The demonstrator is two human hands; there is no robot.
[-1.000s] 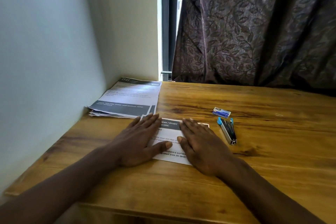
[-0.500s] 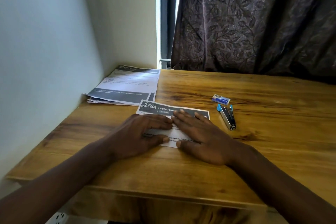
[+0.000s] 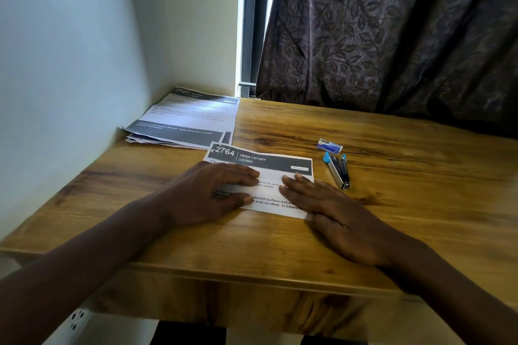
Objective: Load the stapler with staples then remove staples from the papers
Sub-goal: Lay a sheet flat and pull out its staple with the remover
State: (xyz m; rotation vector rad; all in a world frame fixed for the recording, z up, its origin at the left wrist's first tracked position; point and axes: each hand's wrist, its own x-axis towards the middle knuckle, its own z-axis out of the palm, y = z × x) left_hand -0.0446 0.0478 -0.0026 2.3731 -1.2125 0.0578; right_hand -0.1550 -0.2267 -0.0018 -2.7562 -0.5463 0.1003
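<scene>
head view looks forward and down, close over desk [image 3: 280, 246] (single view).

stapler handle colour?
Blue accents on a silver-and-black stapler, at its far end; clearest in the head view.

Two bare forearms with no sleeves in view, left hand [image 3: 208, 193] and right hand [image 3: 340, 223] both without rings, watch or bracelet, short trimmed nails on the fingers [image 3: 246, 173]

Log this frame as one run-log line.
left hand flat on sheet 2764 | right hand flat on sheet edge | stapler, staple box untouched on desk | paper stack at wall
</scene>
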